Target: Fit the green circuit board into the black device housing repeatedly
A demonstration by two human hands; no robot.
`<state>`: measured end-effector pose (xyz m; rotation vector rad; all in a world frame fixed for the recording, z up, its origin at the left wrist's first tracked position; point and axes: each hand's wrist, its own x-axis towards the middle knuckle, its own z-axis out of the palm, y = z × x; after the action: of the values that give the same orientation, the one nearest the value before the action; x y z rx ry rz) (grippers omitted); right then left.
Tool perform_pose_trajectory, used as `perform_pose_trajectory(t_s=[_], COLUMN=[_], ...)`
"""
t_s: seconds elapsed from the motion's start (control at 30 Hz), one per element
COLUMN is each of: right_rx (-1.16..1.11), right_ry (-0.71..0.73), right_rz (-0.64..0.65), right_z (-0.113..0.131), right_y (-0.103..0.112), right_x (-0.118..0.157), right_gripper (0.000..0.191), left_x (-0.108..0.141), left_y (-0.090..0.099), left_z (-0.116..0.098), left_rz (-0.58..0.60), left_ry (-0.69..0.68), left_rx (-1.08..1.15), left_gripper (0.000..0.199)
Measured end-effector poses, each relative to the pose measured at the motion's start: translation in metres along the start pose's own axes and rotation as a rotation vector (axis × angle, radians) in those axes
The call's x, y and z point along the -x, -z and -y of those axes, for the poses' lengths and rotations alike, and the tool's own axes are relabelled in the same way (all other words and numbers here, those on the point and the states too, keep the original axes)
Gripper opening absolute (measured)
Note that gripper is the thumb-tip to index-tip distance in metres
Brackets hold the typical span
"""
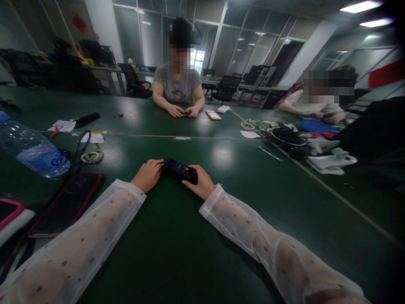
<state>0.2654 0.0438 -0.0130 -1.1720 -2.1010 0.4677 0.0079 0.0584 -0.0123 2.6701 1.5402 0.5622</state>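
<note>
A black handheld device (179, 169) with a small lit display and buttons lies at a slant on the dark green tabletop. My right hand (202, 181) is closed around its right end, thumb on the near side and fingers over the far edge. At its left end rests my left hand (148, 175), fingers stretched out and lying low over the table, the tips touching the device's corner or just beside it. Sheer white dotted sleeves cover both my forearms. The underside of the device is hidden.
On the left are a water bottle (41, 154), a red-edged phone (68, 204) and a bracelet (92, 157). A wrench (270, 154) and a pile of cables (286, 135) lie right. One person (179, 80) sits opposite, another (322, 97) at the far right.
</note>
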Motion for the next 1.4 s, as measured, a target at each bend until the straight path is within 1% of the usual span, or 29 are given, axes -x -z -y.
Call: perform_pose_trajectory(t_s=[0.13, 0.27, 0.37, 0.47, 0.57, 0.67, 0.87, 1.03, 1.13, 1.27, 1.4], right_rx=[-0.013, -0.035, -0.069, -0.086, -0.088, -0.069, -0.072, -0.036, -0.014, 0.048, 0.111], right_ry=[-0.004, 0.032, 0.062, 0.071, 0.036, -0.035, -0.204, -0.324, -0.337, -0.353, -0.326], right_rz=[-0.026, -0.103, -0.209, -0.362, -0.498, -0.565, -0.594, -0.553, -0.538, -0.523, -0.493], right_z=[0.002, 0.005, 0.009, 0.012, 0.010, 0.003, -0.017, -0.033, -0.039, -0.039, -0.036], right_y=[0.001, 0.002, 0.004, 0.006, 0.007, 0.006, 0.002, -0.002, -0.004, -0.006, -0.005], right_x=[0.000, 0.002, 0.003, 0.003, 0.002, 0.000, -0.005, -0.006, -0.006, -0.005, -0.005], right_gripper=[0.051, 0.050, 0.050, 0.051, 0.050, 0.049, 0.047, 0.045, 0.045, 0.046, 0.057], left_x=[0.000, 0.000, 0.000, 0.000, 0.000, 0.000, 0.000, 0.001, 0.000, 0.000, 0.000], left_y=[-0.001, -0.003, -0.002, -0.001, 0.000, 0.000, 0.000, 0.001, 0.001, 0.000, 0.001], left_z=[0.000, 0.001, 0.001, 0.000, 0.000, 0.001, 0.000, 0.000, 0.001, 0.002, 0.002], left_rz=[-0.001, 0.005, -0.003, 0.000, 0.002, 0.007, 0.015, 0.013, 0.016, 0.028, 0.032], left_ry=[0.012, 0.013, 0.011, 0.013, 0.009, -0.001, 0.008, 0.004, 0.002, 0.006, 0.007], left_rx=[0.003, -0.010, -0.018, -0.011, -0.009, -0.004, -0.012, -0.016, -0.008, -0.002, -0.010], left_gripper=[0.030, 0.030, 0.031, 0.032, 0.031, 0.031, 0.032, 0.032, 0.032, 0.032, 0.033])
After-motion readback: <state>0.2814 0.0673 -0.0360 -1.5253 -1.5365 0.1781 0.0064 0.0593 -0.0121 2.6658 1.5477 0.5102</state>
